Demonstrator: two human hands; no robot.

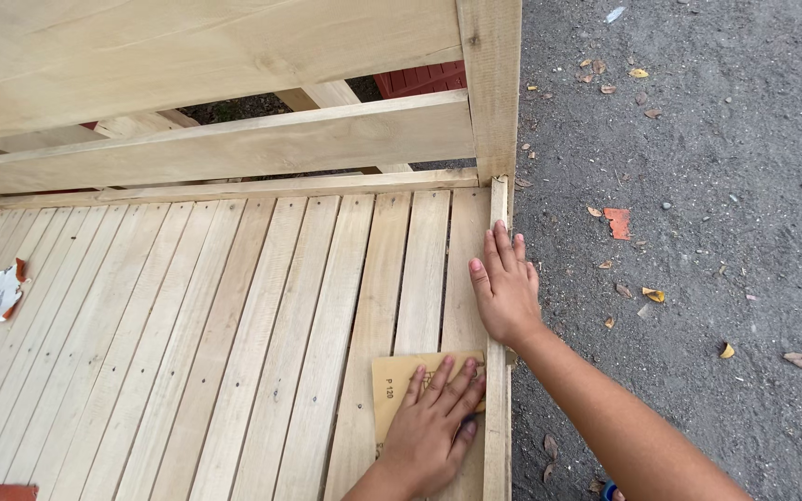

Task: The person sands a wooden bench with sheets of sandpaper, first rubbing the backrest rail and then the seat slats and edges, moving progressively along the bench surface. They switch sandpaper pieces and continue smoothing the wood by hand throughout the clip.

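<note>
A person's left hand (pixel 429 422) lies flat, fingers spread, pressing a tan sheet of sandpaper (pixel 396 385) against the slatted seat (pixel 234 325) of an unfinished pale wooden bench. The grip is loose and apart, palm down on the sheet rather than clamped around it. The sandpaper sits near the seat's right end, on the last slats, just beside the side rail (pixel 497 408).

The right hand (pixel 505 288) rests farther up on that same edge, fingers together and extended, flat on the outermost slat and the rail, holding nothing. It lies below the upright corner post (pixel 492 83), where the backrest boards (pixel 234 144) join.

At the seat's left edge lies a crumpled scrap of white and orange paper (pixel 0 294), well apart from both hands. A reddish piece (pixel 4 492) shows at the bottom left corner. The bench stands on grey gravelly ground (pixel 698 232) scattered with dry leaves and an orange fragment (pixel 617 223).
</note>
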